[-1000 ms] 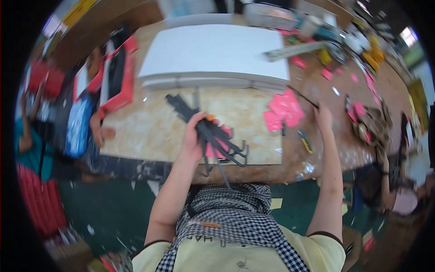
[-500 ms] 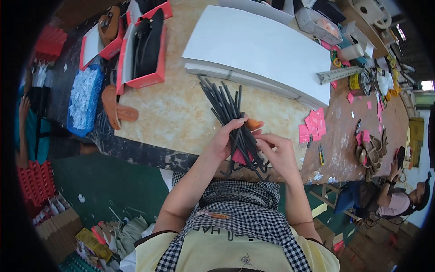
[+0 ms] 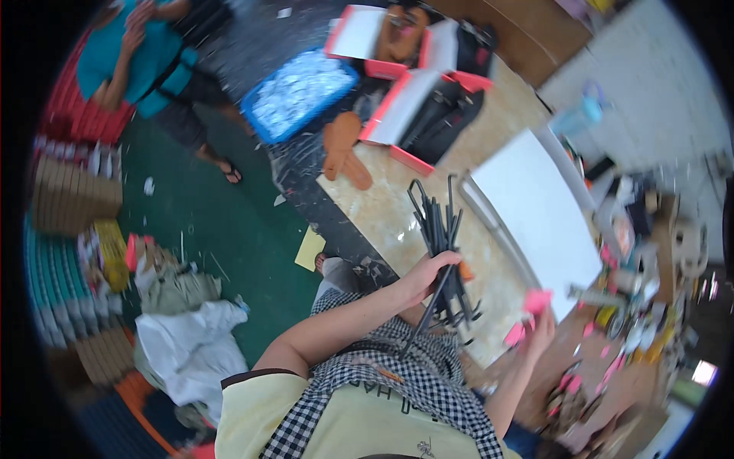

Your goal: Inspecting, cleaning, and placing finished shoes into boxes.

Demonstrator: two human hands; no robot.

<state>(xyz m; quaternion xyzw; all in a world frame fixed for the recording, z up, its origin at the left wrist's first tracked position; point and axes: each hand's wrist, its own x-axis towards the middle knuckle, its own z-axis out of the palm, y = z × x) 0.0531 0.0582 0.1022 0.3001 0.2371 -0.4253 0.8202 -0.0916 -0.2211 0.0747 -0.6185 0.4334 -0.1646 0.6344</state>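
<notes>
My left hand (image 3: 432,277) is wrapped round a bundle of thin black rods with hooked ends (image 3: 437,226), which it holds above the table's front edge. An orange piece (image 3: 465,271) shows beside its fingers, against the rods. To the right, apart from the bundle, my right hand (image 3: 540,330) pinches a pink slip (image 3: 537,299), somewhat blurred. More pink slips (image 3: 514,334) lie on the table beside that hand. Beyond the rods lies a stack of large white sheets (image 3: 535,222).
At the back, red-edged shoe boxes (image 3: 417,158) hold black and brown footwear. Tan sandals (image 3: 345,151) lie next to a blue basket (image 3: 267,136) of crumpled clear plastic. A person in a teal shirt (image 3: 153,67) stands at far left. Tools and cans (image 3: 612,321) crowd the right side.
The view has swung to the left. My right hand has left the rods, moved right, and now holds up a pink slip. The left hand keeps its hold on the bundle.
</notes>
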